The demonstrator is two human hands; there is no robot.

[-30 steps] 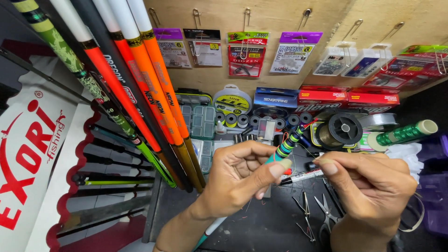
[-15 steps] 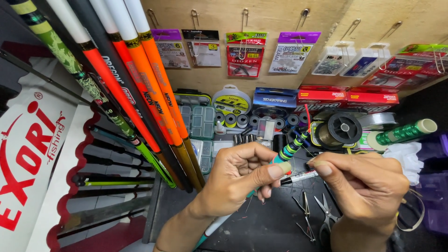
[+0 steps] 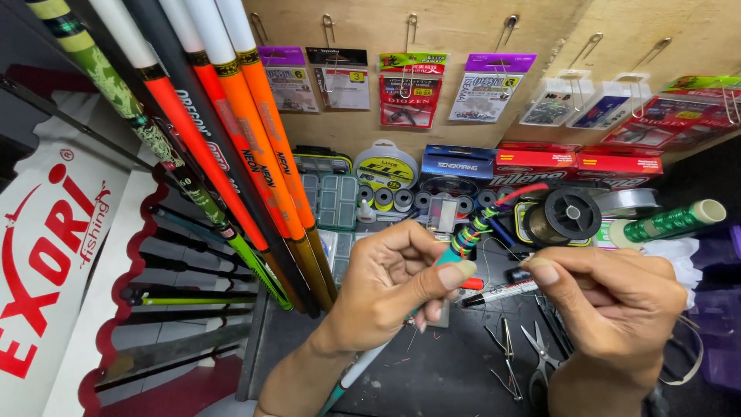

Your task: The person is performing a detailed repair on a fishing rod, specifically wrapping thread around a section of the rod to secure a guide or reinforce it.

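Between left hand [image 3: 390, 282] fingers [image 3: 440, 274], banded rod tip [image 3: 467, 239], angled up-right

A teal rod [image 3: 463, 245] banded with coloured thread is gripped in the left hand [image 3: 390, 282], its thumb laid along the shaft. The right hand [image 3: 610, 305] is held just beside it, fingers [image 3: 544, 272] pinched together above a marker pen [image 3: 498, 293]. Small scissors [image 3: 540, 351] are seen on the dark surface [image 3: 455, 378]. Orange rods [image 3: 255, 147] are leaned at left; a green thread spool [image 3: 668, 222] lies at right.
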